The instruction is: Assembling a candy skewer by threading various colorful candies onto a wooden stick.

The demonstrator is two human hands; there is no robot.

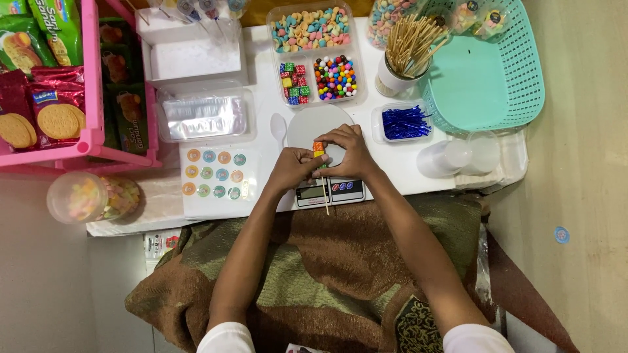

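Observation:
Both my hands meet over a small round kitchen scale (314, 123) at the table's middle. My left hand (294, 168) and my right hand (350, 150) pinch a thin wooden skewer (325, 195) that points toward me. Small coloured candy cubes (318, 148), orange and green, sit threaded on its top end between my fingertips. The scale's display (312, 193) lies just below my hands.
A clear divided tray (314, 49) holds pastel candies, coloured cubes and round beads. A cup of wooden skewers (407, 55), a teal basket (487, 72), a box of blue picks (404, 122), a sticker sheet (214, 173), a white spoon (279, 127), clear cups (458, 157) and a pink snack rack (65, 78) surround it.

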